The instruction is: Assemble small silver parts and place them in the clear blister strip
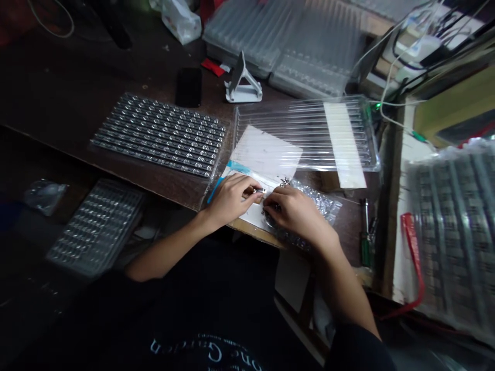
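Hands at work near the front edge of the table. The left hand pinches a small dark part between thumb and fingers, above the white sheet. The right hand, just beside it, has its fingers curled downward at the clear bag of small metal pieces; whether they are closed on a piece cannot be told. In judgement, the step in hand is close work on one small part, which calls for a steady left pinch and fine fingertip placement by the right. The loose, crinkled bag, lying around and partly beneath the right hand, could catch the fingers or hide a piece. To the left lies a tray of dark strips; beyond the sheet, a clear ribbed tray carries a white strip. Toward the far edge are a black phone, a white stand and stacked clear trays. A green-handled screwdriver lies near the right edge, apart from both hands.
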### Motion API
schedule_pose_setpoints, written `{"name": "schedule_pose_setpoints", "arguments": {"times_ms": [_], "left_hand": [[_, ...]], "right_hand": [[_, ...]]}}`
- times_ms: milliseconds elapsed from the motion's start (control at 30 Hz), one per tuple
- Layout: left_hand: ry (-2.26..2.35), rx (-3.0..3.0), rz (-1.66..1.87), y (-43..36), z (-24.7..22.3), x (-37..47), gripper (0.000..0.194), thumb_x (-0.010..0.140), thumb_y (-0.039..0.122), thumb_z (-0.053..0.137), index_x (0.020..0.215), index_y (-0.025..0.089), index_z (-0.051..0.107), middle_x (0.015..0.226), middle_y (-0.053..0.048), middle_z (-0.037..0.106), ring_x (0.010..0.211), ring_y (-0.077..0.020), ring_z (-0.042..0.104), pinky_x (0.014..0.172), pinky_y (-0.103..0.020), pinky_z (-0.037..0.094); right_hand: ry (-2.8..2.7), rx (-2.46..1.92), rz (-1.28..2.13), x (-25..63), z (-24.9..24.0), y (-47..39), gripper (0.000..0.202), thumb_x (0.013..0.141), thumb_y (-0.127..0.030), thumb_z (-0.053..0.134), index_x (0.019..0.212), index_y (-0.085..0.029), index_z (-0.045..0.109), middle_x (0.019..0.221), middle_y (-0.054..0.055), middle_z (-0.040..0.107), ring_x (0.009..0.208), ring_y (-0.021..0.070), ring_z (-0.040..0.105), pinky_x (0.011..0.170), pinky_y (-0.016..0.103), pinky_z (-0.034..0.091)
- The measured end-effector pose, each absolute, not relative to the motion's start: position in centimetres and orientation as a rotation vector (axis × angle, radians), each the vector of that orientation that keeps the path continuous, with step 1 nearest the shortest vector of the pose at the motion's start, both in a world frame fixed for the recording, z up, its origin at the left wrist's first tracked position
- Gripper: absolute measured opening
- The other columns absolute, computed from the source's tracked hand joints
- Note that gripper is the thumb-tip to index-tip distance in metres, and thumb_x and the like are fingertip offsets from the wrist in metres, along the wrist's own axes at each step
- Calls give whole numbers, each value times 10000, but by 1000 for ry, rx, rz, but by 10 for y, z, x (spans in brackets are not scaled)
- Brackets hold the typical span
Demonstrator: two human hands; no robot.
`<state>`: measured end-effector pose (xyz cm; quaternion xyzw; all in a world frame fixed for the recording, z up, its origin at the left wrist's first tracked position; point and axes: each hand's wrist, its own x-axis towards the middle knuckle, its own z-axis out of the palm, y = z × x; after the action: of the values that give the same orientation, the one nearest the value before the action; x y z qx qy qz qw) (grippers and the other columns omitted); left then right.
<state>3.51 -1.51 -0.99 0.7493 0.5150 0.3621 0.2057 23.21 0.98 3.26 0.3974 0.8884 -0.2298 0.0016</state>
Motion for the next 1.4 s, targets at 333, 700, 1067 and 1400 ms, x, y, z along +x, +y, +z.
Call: {"name": "schedule_pose_setpoints", "arguments": {"times_ms": [333, 700, 1067, 1400], "left_hand": [[1468, 2118, 898, -14, -14, 35, 64, 904, 256, 682, 893, 197, 664, 897, -39, 726, 896, -211, 651, 813, -349, 494], [1474, 2079, 928, -16, -16, 37, 65, 890, 210, 707, 907, 188, 649, 900, -37, 724, 903, -218, 649, 805, -352, 503], [1512, 2070, 1229, -31, 7, 14, 393, 931, 243, 682, 1299, 209, 548, 1035, -38, 776, 1049, -218, 702, 998, -385, 519], [1610, 2263, 1054, -22, 17, -13, 412, 930, 261, 681, 1319, 219, 550, 1038, -23, 781, 1000, -216, 682, 952, -384, 486]], "right_hand": [[2904, 1510, -1128, 251, 39, 13, 94, 921, -196, 582, 909, -181, 674, 821, 38, 714, 707, 167, 640, 660, 282, 453], [2984, 1857, -761, 248, 21, 21, 260, 964, -184, 503, 1025, -170, 756, 965, 114, 713, 864, 230, 677, 796, 357, 516], [3106, 1307, -735, 208, 0, 10, 209, 1019, -207, 465, 924, -173, 648, 905, 100, 633, 792, 212, 580, 713, 309, 462], [3052, 1107, -542, 206, 13, 6, 216, 979, -114, 517, 1107, -154, 686, 999, 119, 667, 909, 253, 613, 797, 360, 501]]}}
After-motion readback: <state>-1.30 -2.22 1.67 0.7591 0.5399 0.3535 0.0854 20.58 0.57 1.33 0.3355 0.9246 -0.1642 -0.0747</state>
